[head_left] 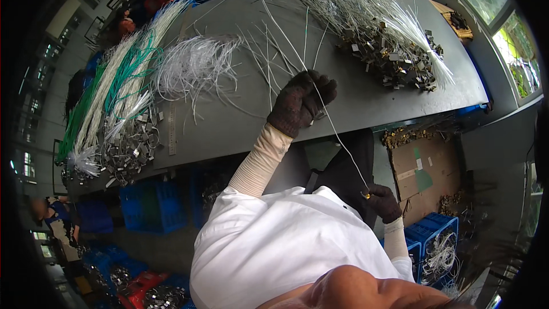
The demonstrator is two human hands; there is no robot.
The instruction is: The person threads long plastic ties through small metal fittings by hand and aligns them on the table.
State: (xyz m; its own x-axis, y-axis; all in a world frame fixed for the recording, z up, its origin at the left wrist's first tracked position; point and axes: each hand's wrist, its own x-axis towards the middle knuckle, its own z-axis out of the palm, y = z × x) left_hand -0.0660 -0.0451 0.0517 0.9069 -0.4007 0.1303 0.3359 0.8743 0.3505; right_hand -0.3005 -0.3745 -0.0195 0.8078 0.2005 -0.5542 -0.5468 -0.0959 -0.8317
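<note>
- Grip, right hand (384,203) in a dark knitted glove: fingers together, clamped on the near end of a thin, pale, wire-like strand (346,147); a small brass-yellow piece (367,195) shows at the fingertips, make unclear.
- Grip, left hand (303,102), similar dark glove, above the near part of the tabletop: fingers curled, strand crossing them; cannot tell whether it is pinched or only guided.
- Strand location: lower end off the tabletop's near edge, beside the person's lap; upper length reaching out over the grey, smooth tabletop (380,104).
- Technique (judgement): hold the span under light, even tension, right fingers close to the end so it does not kink; let it run smoothly past the left fingers, far end clear of loose strands.
- Orientation: long axis slants from lower right, near the body, to upper left, away from it. Far end points across the tabletop; slight bend at the left hand, gentle bow below.
- Beyond, right: fanned heap of silvery strands (337,11) ending in small blocky metal pieces (394,63).
- Beyond, left: tangle of clear, fine strands (194,66); farther left, long white strands (94,115) with green cords (122,80).
- Below tabletop level, right: brown cardboard sheet (409,186); blue plastic crate (424,233) holding tangled pale strands.
</note>
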